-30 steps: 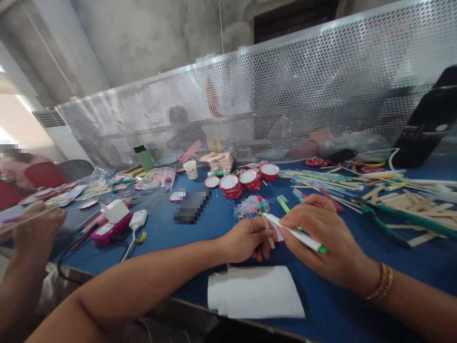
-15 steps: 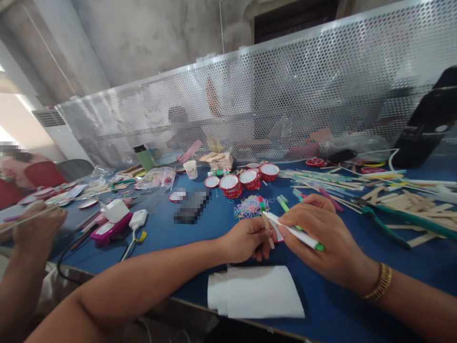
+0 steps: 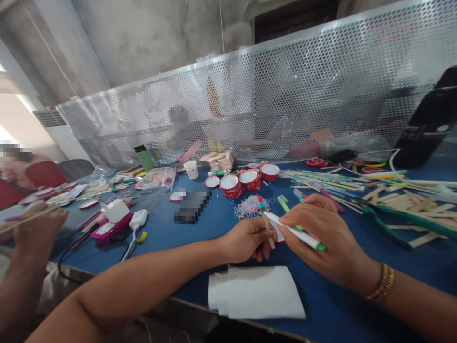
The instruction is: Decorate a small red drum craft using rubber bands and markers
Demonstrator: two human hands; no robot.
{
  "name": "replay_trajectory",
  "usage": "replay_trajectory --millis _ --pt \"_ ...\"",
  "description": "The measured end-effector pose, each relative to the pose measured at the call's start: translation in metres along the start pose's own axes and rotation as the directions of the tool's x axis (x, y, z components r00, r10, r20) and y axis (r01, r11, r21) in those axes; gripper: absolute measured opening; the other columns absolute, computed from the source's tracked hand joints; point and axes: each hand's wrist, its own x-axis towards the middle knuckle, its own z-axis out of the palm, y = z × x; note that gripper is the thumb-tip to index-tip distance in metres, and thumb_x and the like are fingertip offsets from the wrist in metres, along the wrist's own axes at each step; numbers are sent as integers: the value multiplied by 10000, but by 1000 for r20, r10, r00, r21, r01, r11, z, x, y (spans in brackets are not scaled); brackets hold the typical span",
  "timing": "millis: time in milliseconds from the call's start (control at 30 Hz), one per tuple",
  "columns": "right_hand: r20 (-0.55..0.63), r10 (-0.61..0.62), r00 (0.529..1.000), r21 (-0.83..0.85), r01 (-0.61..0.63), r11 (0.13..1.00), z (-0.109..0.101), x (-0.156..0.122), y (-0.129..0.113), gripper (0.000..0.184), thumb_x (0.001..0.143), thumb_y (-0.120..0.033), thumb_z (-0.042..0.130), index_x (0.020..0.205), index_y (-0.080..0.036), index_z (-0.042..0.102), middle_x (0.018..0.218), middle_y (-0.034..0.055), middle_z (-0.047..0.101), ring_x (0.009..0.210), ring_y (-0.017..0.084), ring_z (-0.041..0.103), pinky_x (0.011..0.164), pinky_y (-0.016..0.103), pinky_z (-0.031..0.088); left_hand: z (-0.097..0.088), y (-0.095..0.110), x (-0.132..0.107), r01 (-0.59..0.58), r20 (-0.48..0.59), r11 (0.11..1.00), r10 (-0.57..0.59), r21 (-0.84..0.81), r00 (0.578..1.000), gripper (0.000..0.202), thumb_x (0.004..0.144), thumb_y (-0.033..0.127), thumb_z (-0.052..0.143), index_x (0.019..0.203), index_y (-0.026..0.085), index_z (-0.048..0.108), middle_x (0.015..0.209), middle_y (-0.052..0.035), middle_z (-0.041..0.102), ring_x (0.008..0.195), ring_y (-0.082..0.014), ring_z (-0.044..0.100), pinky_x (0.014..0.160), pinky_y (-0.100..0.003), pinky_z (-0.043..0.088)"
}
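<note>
My left hand (image 3: 250, 240) is closed on a flat wooden craft stick (image 3: 269, 231), which stands nearly upright and has red and green colour at its top end. Between the fingers of my right hand (image 3: 321, 233) is a white marker (image 3: 305, 238) with a green end. Its tip is at the stick, though I cannot tell whether they touch. Behind the stick, partly hidden by my fingers, is a white piece with a red edge (image 3: 279, 233). A folded white sheet (image 3: 260, 293) lies just below my hands, and a heap of coloured rubber bands (image 3: 250, 207) lies beyond them.
Red-rimmed round tins (image 3: 231, 186), a paper cup (image 3: 191, 169) and a phone (image 3: 192, 207) are farther back. Green-handled pliers (image 3: 387, 224) and wooden sticks (image 3: 410, 205) lie right. A glue gun (image 3: 110, 228) sits left, near another person's hand (image 3: 41, 221). A perforated metal screen (image 3: 303, 85) backs the table.
Almost nothing differs. Both hands keep their hold on the stick and the marker, with only a very slight shift.
</note>
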Motion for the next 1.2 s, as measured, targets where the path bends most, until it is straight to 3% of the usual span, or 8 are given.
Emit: replay_trajectory --millis 700,1200 --pt "-20 3 1000 -22 -3 1000 -1 1 -1 26 884 -202 581 895 -225 586 773 -17 694 691 151 644 860 396 373 1 -1 0 12 -16 1000 -11 16 1000 347 944 470 473 782 164 491 532 57 536 388 -45 455 398 -161 334" --pt "-6 7 1000 -11 -7 1000 -1 2 -2 34 887 -196 577 886 -230 575 755 -12 687 674 159 624 834 407 372 1 -3 0 -5 -13 1000 5 -11 1000 290 952 398 469 783 164 497 525 52 539 380 -53 456 402 -171 345"
